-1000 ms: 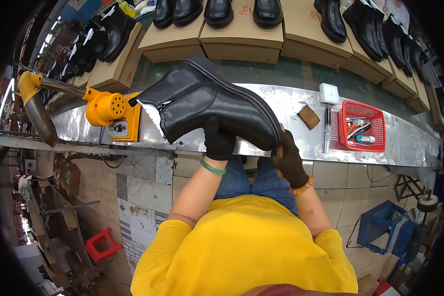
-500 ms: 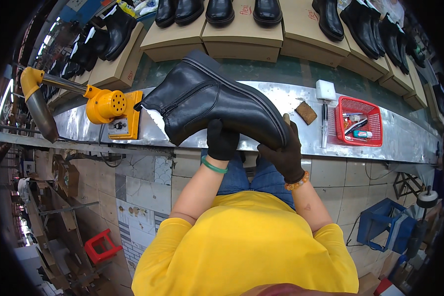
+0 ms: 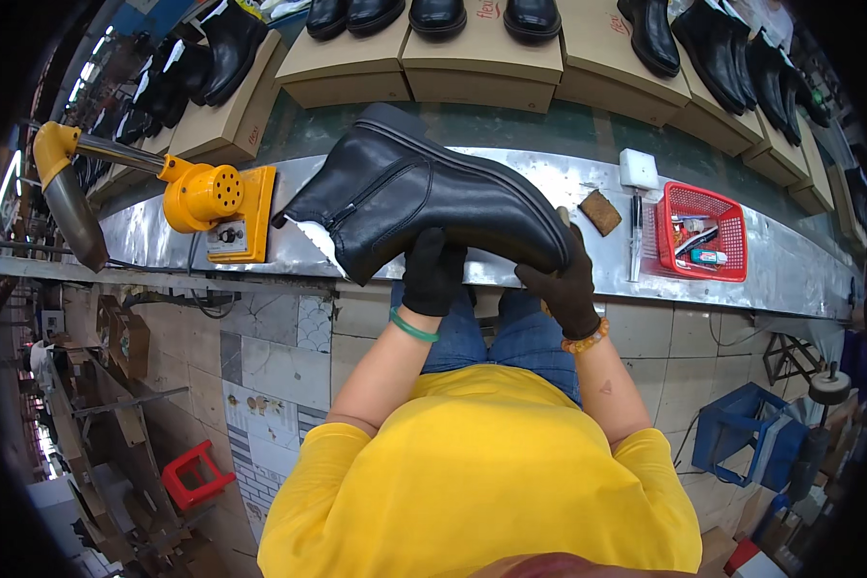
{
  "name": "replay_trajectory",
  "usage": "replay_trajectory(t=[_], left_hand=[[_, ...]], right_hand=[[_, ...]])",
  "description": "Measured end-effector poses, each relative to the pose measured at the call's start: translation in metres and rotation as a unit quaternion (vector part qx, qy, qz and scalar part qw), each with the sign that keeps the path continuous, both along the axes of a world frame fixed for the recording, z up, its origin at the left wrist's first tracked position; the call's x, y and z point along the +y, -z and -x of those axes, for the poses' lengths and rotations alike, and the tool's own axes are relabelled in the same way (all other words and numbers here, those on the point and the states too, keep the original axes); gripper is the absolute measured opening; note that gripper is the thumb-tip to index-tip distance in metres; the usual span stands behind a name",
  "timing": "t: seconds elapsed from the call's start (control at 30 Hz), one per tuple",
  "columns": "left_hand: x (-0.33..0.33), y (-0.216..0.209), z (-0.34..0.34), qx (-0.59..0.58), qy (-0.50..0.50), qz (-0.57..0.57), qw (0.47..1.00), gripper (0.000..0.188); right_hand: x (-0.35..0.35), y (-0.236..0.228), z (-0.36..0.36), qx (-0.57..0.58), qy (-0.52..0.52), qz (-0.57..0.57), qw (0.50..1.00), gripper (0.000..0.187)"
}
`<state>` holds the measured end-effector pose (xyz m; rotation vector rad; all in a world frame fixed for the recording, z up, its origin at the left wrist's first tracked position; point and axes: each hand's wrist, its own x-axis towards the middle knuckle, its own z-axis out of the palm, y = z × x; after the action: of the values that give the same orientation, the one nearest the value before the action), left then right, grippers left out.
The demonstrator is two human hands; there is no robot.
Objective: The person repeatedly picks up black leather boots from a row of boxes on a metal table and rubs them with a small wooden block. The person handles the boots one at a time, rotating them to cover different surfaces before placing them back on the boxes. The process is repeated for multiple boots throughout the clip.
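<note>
Okay, boot (image 3: 462,202) held above the worktop (image 3: 778,255), toe (image 3: 547,249) right: my left hand (image 3: 433,275) grips its middle, my right hand (image 3: 565,289) the toe. It looks fully made, not yet set down; other boots (image 3: 438,17) already stand on far boxes (image 3: 482,87).

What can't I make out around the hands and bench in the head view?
All in the head view:
- Far side of the black boot: hidden by the boot itself.
- Some fingers of the left hand: hidden behind the boot.
- Upper parts of the boots on the center box: cut off by the top edge.
- Small things in the red basket: overlapping, too small to identify fully.
</note>
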<state>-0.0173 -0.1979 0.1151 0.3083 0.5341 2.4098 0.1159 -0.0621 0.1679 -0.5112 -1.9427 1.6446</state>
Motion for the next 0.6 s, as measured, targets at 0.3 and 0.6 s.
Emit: replay_trajectory(t=[0.3, 0.6], left_hand=[[-0.027, -0.012, -0.033, 0.097, 0.063, 0.081, 0.99, 0.052], [-0.06, 0.009, 0.003, 0.124, -0.04, 0.415, 0.901, 0.049]], right_hand=[[0.037, -0.034, 0.012, 0.037, 0.084, 0.025, 0.995, 0.051], [0.08, -0.064, 0.053, -0.074, 0.093, 0.007, 0.993, 0.058]])
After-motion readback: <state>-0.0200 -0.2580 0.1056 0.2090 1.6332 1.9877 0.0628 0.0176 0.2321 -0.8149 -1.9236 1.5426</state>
